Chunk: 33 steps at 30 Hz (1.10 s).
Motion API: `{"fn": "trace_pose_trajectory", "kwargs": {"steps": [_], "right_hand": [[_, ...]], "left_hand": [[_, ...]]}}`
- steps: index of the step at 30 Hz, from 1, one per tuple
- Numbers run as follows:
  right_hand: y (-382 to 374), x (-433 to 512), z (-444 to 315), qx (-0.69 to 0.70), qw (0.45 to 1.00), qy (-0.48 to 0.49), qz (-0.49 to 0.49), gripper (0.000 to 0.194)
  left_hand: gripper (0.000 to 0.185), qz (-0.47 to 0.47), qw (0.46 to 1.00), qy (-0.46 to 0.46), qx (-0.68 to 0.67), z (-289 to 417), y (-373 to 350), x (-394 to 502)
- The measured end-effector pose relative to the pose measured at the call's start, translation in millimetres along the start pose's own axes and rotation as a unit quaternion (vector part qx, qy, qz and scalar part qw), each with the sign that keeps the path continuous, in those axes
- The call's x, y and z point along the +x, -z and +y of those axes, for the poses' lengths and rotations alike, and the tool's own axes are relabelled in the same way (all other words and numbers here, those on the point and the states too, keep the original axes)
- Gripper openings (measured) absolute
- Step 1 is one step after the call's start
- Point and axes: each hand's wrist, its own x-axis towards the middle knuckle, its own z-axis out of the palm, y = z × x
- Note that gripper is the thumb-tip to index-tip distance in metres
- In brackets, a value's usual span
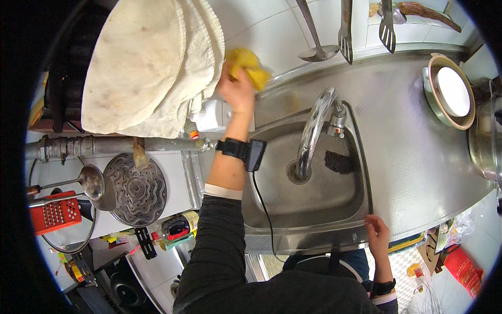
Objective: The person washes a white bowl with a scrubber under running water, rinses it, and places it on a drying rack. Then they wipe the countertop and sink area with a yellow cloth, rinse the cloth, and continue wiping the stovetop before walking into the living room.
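My left hand (pixel 237 92), blurred, grips a yellow cloth (pixel 251 68) against the white tiled wall, beside the hanging cream cloths (pixel 137 66) and above a white box (pixel 211 115). The left forearm wears a black strap with a device and a cable. My right hand (pixel 377 233) rests at the front edge of the steel counter, its fingers loosely curled and holding nothing that shows. Between the hands lies the stainless steel sink (pixel 274 204). A chrome faucet (pixel 315 129) arches over its drain, and a dark scouring pad (pixel 338 162) lies in the basin.
A ladle (pixel 319 53) and slotted turners (pixel 387 33) hang at the wall. A colander (pixel 435 96) with a white bowl (pixel 453 92) stands at the right, near a metal pot (pixel 484 141). At left are a pipe (pixel 98 145), a perforated steamer plate (pixel 135 190) and a red grater (pixel 55 212).
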Motion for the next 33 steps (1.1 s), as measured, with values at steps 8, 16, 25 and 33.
{"fn": "trace_pose_trajectory", "kwargs": {"steps": [8, 16, 25, 33], "right_hand": [[3, 13, -4, -0.029, 0.999, 0.028, 0.026, 0.024], [31, 14, -17, -0.285, 0.943, 0.125, 0.117, 0.039], [20, 48, -34, -0.542, 0.833, -0.009, 0.111, 0.108], [23, 46, -36, -0.540, 0.833, 0.002, 0.118, 0.112]], "left_hand": [[0.015, 0.046, 0.958, -0.254, 0.126, -6, -38, 34], [0.021, -0.156, 0.964, -0.205, 0.062, -13, -29, -27], [0.017, 0.105, 0.982, -0.145, 0.060, 18, -30, 66], [0.016, -0.210, 0.954, -0.188, 0.106, 20, -61, -32]]}}
